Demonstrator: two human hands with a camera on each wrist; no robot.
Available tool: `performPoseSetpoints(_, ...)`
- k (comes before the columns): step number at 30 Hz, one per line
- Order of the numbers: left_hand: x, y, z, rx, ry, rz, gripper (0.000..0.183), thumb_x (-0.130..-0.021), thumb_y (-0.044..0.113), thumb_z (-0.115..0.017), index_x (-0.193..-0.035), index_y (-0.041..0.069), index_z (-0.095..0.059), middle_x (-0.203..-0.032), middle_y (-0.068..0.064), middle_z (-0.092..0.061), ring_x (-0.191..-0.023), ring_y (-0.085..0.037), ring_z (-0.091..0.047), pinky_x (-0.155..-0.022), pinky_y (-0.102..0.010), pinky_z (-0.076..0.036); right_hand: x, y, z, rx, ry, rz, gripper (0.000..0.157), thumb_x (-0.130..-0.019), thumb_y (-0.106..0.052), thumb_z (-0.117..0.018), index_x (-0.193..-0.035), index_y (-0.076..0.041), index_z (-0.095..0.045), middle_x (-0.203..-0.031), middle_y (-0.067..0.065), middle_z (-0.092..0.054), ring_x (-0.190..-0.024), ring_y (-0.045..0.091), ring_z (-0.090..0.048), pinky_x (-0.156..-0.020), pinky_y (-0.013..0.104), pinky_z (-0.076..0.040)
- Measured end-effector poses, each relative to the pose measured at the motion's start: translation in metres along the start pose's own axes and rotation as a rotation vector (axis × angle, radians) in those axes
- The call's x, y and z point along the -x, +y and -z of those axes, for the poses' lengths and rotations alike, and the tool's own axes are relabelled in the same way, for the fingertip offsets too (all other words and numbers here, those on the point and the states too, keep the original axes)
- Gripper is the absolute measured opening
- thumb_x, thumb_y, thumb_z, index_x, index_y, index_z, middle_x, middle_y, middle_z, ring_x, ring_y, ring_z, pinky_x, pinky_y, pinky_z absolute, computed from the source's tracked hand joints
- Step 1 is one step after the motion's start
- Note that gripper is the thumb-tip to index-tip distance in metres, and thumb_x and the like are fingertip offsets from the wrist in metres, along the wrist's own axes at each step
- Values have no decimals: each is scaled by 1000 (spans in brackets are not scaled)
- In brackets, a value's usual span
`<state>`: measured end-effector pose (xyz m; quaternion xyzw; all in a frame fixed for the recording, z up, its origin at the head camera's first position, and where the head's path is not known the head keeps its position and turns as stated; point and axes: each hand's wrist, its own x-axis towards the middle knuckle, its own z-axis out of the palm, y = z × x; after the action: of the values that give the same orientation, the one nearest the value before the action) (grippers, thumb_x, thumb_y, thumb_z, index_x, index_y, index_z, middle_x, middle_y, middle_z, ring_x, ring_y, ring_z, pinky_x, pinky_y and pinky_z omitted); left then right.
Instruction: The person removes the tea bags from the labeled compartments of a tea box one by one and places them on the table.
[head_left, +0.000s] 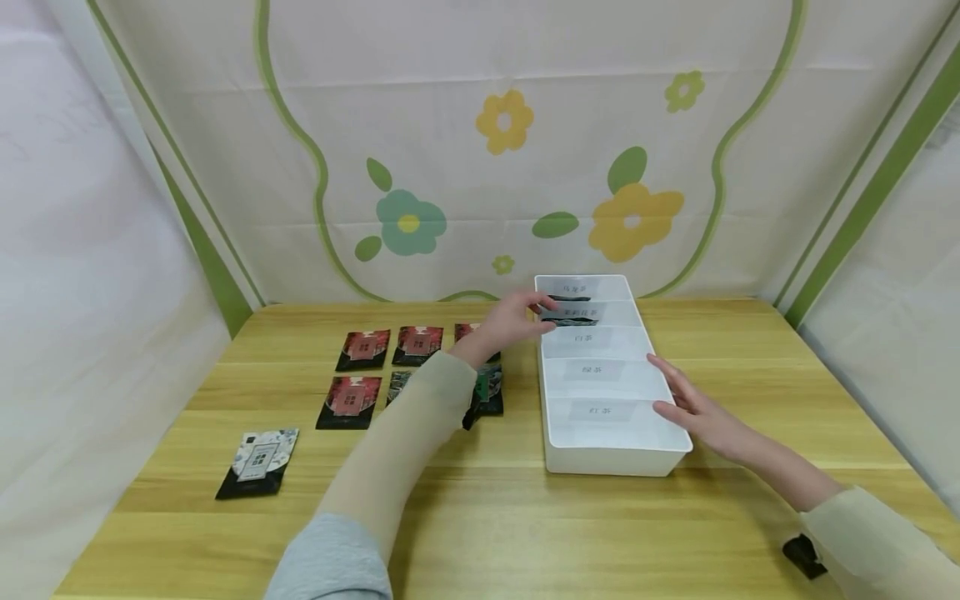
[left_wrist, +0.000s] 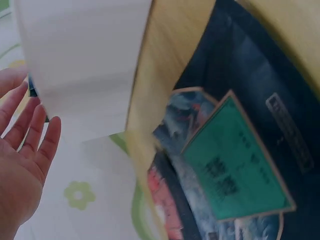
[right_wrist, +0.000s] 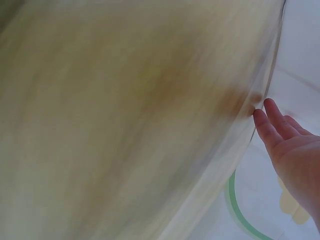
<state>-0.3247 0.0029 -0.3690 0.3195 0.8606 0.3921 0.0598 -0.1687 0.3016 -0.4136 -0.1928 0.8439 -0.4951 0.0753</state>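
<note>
A white box (head_left: 606,462) split into labelled compartments stands on the table. My left hand (head_left: 512,322) is over its left rim near the back, fingers apart and loosely bent. The fingertips are close to a dark tea packet (head_left: 573,322) standing in the second compartment from the back. Behind that, the rearmost compartment holds another dark packet (head_left: 570,298). My right hand (head_left: 701,414) has its fingers spread along the box's right side, fingertips at the rim. In the left wrist view, a packet with a green label (left_wrist: 240,160) lies below the left hand.
Several red-and-black packets (head_left: 350,402) lie in rows left of the box, some partly hidden by my left arm. A white-and-black packet (head_left: 258,462) lies nearer the front left. A small black object (head_left: 804,556) sits beside my right sleeve. A flowered cloth (head_left: 450,133) hangs behind the table.
</note>
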Motion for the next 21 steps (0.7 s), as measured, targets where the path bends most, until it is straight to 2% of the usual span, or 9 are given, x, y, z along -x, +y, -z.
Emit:
performPoseSetpoints(3,-1,1,-3,-43,-8,9,25,-92,16,-69,-117,12,-69,-123,-1,-61,-108,-17,-53,-88,-29,-45,0,0,0,10,2,2,70,-102,-10,-48,-157,-17,-6,-158,23,-2,-133,58,-19,-98,68,-25)
performPoseSetpoints(6,-2,3,-5,-78,-15,0,24,-94,14,-67,-117,11,-70,-125,-3,-61,-112,-18,-53,-92,-29,-43,1,0,0,12,5,10,69,-102,-10,-49,-157,-16,-7,-158,23,-3,-133,57,-21,-102,41,-36)
performPoseSetpoints(8,-2,3,-5,-72,-22,6,25,-94,11,-64,-118,11,-69,-128,-4,-60,-112,-17,-52,-79,-27,-46,1,0,0,5,6,16,69,-102,-10,-49,-157,-16,-8,-158,24,-4,-133,56,-22,-97,22,-36)
performPoseSetpoints(9,-2,3,-5,-64,-22,10,25,-94,9,-63,-118,11,-69,-129,-5,-59,-104,-18,-54,-70,-26,-45,1,1,0,-2,7,21,69,-102,-9,-49,-157,-15,-8,-158,24,-4,-133,56,-22,-94,15,-34)
performPoseSetpoints(11,-1,3,-5,-46,-19,18,27,-94,4,-60,-118,11,-69,-131,-7,-57,-96,-17,-52,-56,-24,-38,1,1,0,-12,6,27,69,-102,-9,-49,-157,-15,-8,-158,24,-4,-133,56,-22,-89,9,-31)
performPoseSetpoints(13,-1,2,-5,-25,-17,25,30,-93,1,-57,-118,11,-69,-132,-8,-56,-87,-18,-49,-48,-24,-28,1,1,0,-12,5,27,69,-102,-9,-49,-157,-15,-8,-158,24,-3,-133,57,-21,-89,9,-31)
performPoseSetpoints(15,-1,1,-5,-21,-12,23,30,-93,0,-55,-117,11,-70,-131,-7,-57,-83,-18,-47,-48,-24,-28,1,1,0,-1,4,23,69,-102,-9,-49,-157,-15,-8,-158,24,-3,-133,57,-20,-90,11,-32)
performPoseSetpoints(18,-1,-1,-5,-14,-10,22,28,-95,-1,-53,-115,10,-70,-127,-6,-59,-86,-20,-49,-51,-24,-32,1,1,0,11,4,13,70,-102,-10,-49,-157,-16,-8,-158,23,-3,-133,58,-19,-103,35,-35)
performPoseSetpoints(21,-3,-1,-4,-22,-8,20,26,-97,-1,-53,-114,10,-69,-122,-5,-61,-93,-18,-51,-61,-24,-38,1,1,0,3,5,7,70,-102,-10,-50,-157,-16,-7,-158,23,-2,-133,60,-16,-101,66,-25)
